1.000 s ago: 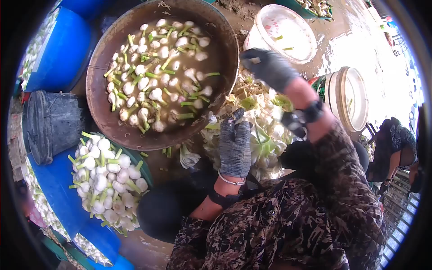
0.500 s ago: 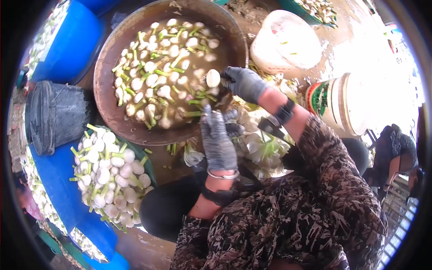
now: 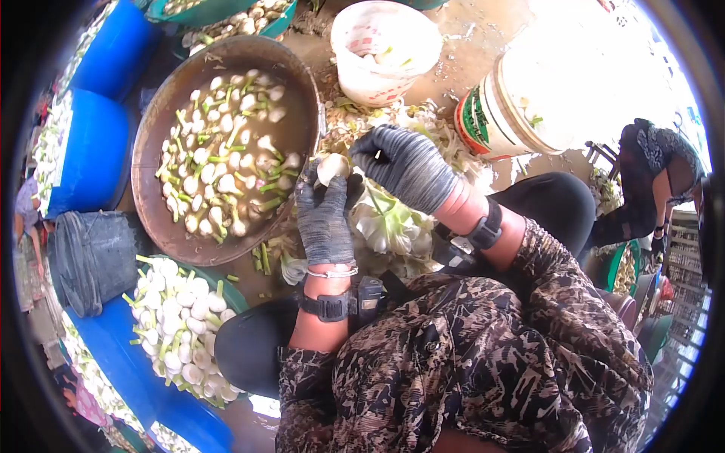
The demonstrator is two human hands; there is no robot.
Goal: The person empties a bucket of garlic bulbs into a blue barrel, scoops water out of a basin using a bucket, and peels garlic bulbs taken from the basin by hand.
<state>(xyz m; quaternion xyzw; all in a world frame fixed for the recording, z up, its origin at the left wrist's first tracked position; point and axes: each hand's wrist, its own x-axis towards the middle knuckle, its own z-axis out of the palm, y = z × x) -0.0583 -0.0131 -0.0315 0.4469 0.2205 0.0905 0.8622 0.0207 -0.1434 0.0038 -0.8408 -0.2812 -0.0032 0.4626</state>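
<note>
My left hand [image 3: 326, 215], in a grey glove, grips a white garlic bulb [image 3: 331, 169] near the right rim of the round metal pan [image 3: 145, 204]. Close to the bulb on its right, my right hand [image 3: 404, 166], also gloved, has thumb and fingers pinched together; what it holds, if anything, is too small to make out. Many bulbs with green stems [image 3: 226, 185] lie in the pan's muddy water. Pale peeled leaves [image 3: 393, 226] are heaped below my right hand.
Cleaned bulbs [image 3: 181, 321] are piled at the lower left, beside a black bucket [image 3: 94, 260] and blue tubs [image 3: 94, 151]. A white bucket [image 3: 381, 83] and a labelled bucket [image 3: 502, 113] stand beyond my hands. Another person [image 3: 649, 174] is at the right.
The view has shifted, so the pan appears further left. My left hand has come up and now holds a bulb; my right hand has moved away from the pan and its fingers are pinched.
</note>
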